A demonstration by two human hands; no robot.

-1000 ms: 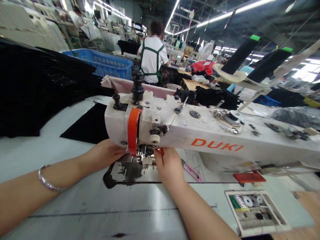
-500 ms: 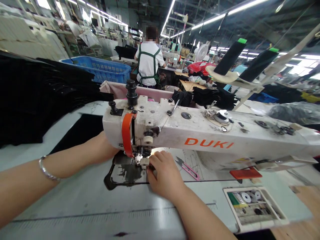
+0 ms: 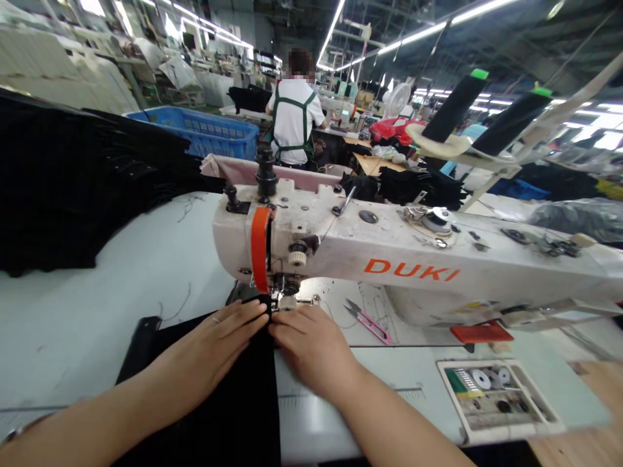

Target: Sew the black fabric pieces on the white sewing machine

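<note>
A black fabric piece (image 3: 243, 402) lies on the machine bed, its far end under the head of a white sewing machine (image 3: 335, 250). My left hand (image 3: 219, 344) rests flat on the fabric, fingers stretched towards the presser foot (image 3: 287, 303). A ring shows on one finger. Close to the foot, my right hand (image 3: 316, 344) has its fingers bent and closed at the fabric's right edge; the thumb and exact grip are hidden. Pink-handled thread snips (image 3: 370, 322) lie on the bed to the right of that hand.
Stacked black fabric (image 3: 58, 188) fills the left side. A bobbin tray (image 3: 501, 402) is set into the table at right, below an orange block (image 3: 481, 333). Two thread cones (image 3: 455, 107) stand behind. Beyond the machine are a blue basket (image 3: 195, 130) and a person's back (image 3: 292, 120).
My left hand has come back from behind the machine head, bringing the black fabric across the bed to the needle area. My right hand stays near the foot, now at the fabric's edge.
</note>
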